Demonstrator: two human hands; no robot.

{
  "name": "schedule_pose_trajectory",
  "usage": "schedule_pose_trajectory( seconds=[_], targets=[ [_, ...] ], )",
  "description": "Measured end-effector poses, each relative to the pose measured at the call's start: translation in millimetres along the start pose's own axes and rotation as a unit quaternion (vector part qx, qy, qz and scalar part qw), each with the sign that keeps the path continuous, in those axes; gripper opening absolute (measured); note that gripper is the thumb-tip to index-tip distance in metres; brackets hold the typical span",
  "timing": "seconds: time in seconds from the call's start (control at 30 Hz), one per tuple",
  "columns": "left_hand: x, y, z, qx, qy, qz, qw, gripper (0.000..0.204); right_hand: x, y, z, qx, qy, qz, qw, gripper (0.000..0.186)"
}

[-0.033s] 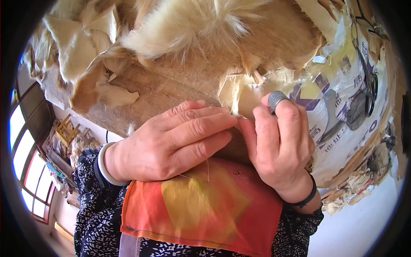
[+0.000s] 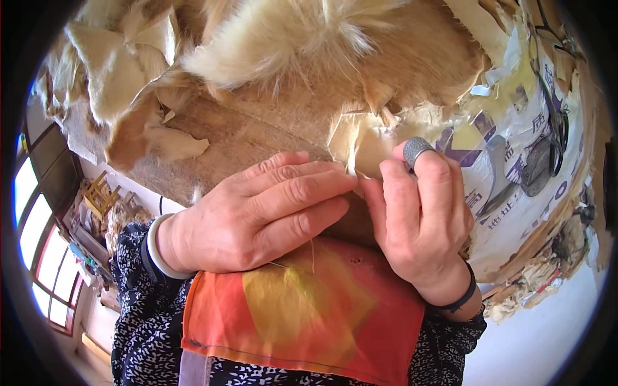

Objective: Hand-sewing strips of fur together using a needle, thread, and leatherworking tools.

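On the lap, over one orange cloth [image 2: 302, 321], lies one tan hide [image 2: 270, 138] with a pale fur tuft [image 2: 283, 45]; left hand [image 2: 257, 219] presses flat, fingers straight and close together, holding down the hide edge. Right hand [image 2: 421, 219], fingers curled narrow, pinches that edge; needle not visible. Judgement: keep the seam taut, push with the one thimble [image 2: 417, 149]; one thread [image 2: 313, 254], two wristbands.

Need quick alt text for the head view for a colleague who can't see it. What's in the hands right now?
Both hands meet at the edge of a pale hide piece: the left hand lies flat with its fingers extended, and the right hand, with a metal thimble on one finger, pinches it. Cream fur lies above, an orange cloth below.
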State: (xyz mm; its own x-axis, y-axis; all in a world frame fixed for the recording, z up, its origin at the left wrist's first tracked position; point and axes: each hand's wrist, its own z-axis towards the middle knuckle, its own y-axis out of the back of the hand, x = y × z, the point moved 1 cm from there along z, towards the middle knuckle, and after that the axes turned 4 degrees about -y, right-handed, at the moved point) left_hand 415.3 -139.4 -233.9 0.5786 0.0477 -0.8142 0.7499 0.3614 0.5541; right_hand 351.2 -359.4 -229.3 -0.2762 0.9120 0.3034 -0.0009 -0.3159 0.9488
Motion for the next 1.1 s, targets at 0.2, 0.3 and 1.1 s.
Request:
schedule_pose_trajectory(
  seconds=[0.2, 0.3, 1.1],
  targets=[
    [3.2, -0.5, -0.9, -0.047, 0.052, 0.029, 0.997, 0.042, -3.1, 5.1, -4.0, 0.017, 0.004, 0.013, 1.0, 0.029],
    [-0.4, -0.4, 2.1, -0.04, 0.069, 0.042, 0.996, 0.042, -1.4, 5.2, -7.0, 0.005, 0.018, 0.005, 1.0, 0.037],
    [-11.3, 2.9, -8.3, 0.012, 0.097, 0.15, 0.984, 0.037, -24.1, 29.1, -10.7, 0.116, -0.259, 0.425, 0.859, 0.017]
  ],
)
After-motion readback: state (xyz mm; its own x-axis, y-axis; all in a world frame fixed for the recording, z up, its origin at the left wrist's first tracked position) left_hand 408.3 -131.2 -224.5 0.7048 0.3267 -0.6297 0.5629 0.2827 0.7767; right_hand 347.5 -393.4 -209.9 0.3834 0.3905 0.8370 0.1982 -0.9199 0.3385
